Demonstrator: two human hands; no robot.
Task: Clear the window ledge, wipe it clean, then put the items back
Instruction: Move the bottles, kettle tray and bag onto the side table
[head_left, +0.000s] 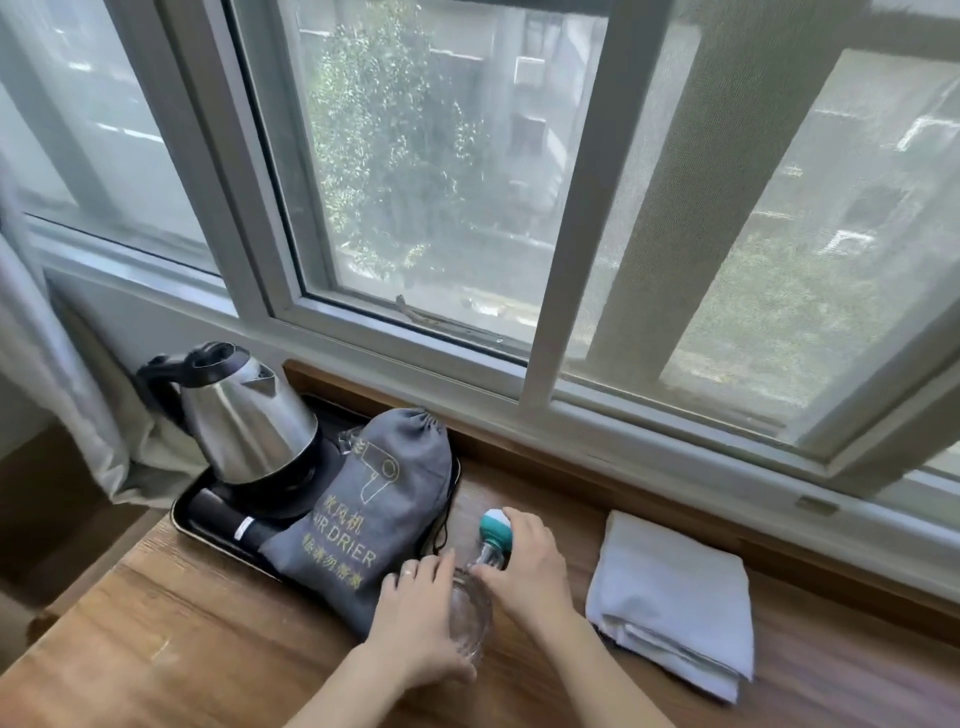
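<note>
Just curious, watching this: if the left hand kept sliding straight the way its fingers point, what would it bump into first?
Probably the clear bottle it already touches; its fingers on the left hand point up-right toward the bottle's neck, with the right hand just beyond. Depth is hard to judge.

Bare forearms; left hand (415, 618) wears a ring (409, 572).

Sliding window (426, 171) with pale frame (566, 218) above a wooden sill. Daylight enters through the panes; a tree (395, 156) and buildings (852, 171) appear blurred outside. A mesh screen (727, 171) covers the right-hand section. A light curtain (57, 405) hangs at far left.
</note>
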